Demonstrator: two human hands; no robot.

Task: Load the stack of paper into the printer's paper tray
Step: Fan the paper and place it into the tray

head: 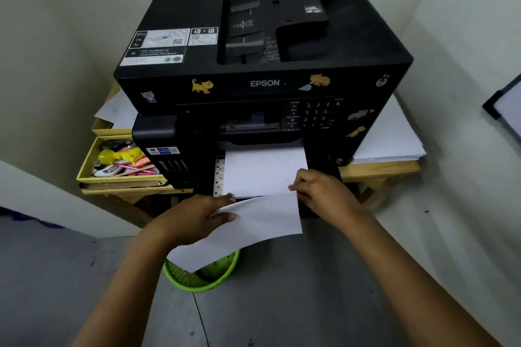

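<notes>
Sitting on a wooden table (377, 170) in a corner is a big black printer (262, 65), with cat stickers stuck on its front. The paper tray (218, 175) is pulled out at the bottom of the printer. The stack of paper (265, 169) is laid flat in the tray, with its far end tucked inside the printer. The near end of the paper is bent down over the front of the tray and hangs toward the floor. This hanging part is held by the left hand (194, 217), with the thumb curled over the top and the fingers hidden under the sheets. The right corner of the paper is pinched by the curled fingers of the right hand (318, 189). A green basket (197, 279) is seen on the floor under the paper. A yellow box (87, 163) full of small things is seen left of the printer, and a pile of white sheets (394, 135) is kept on the table at the right.
</notes>
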